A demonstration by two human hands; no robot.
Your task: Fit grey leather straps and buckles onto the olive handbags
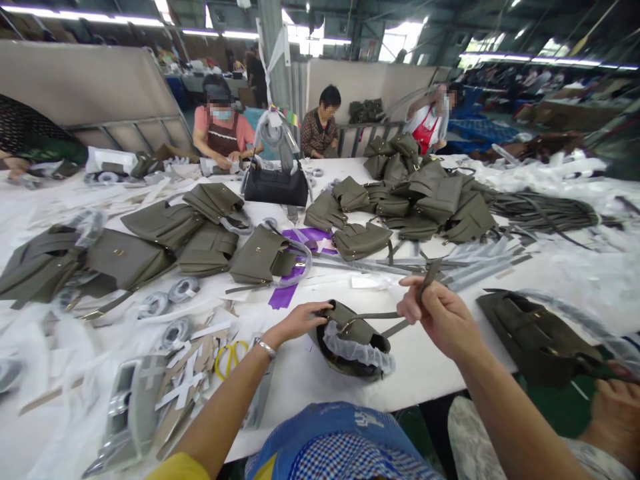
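Observation:
An olive-green handbag [330, 357] lies tilted on the white table in front of me, its opening toward me. Clear plastic wrap [357, 350] bunches along that opening. My left hand [299, 321], with a silver bracelet at the wrist, grips the bag's upper left edge. My right hand [443, 313] is raised to the right of the bag, fingers closed around a thin olive strap [373, 315] that runs across to it. The strap's end sticks up above my fingers.
Olive handbags [207, 247] lie at the left, and a larger pile [430, 193] stands at the back right. Yellow-handled scissors [230, 360], a tape dispenser [130, 400] and paper scraps lie left. A black bag [276, 183] stands behind. A neighbour's hand [617, 407] is at right, near another bag [537, 333].

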